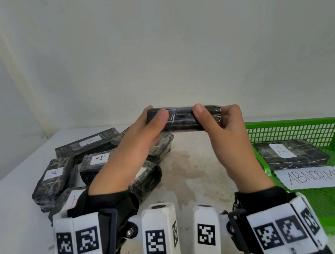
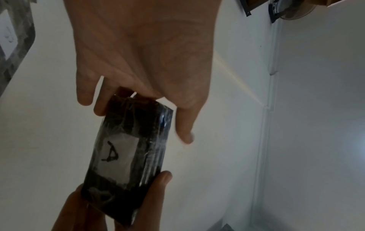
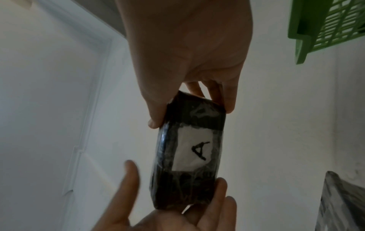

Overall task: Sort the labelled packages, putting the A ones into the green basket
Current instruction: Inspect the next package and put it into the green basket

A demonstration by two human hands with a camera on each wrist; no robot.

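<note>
Both hands hold one black package (image 1: 183, 119) up in the air, left of the green basket (image 1: 292, 128). The left hand (image 1: 132, 148) pinches one end and the right hand (image 1: 228, 138) pinches the other. Its white label (image 3: 194, 150) says A. More packages (image 1: 54, 179) lie further left of the basket. One A package (image 1: 290, 153) sits inside it.

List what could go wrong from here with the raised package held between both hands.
1. The held package is gripped only at its ends by the left hand and right hand; slick wrap could slip.
2. Its A label faces away from the head camera, so misreading is possible.
3. The green basket already holds a package; landing may be uneven.
</note>
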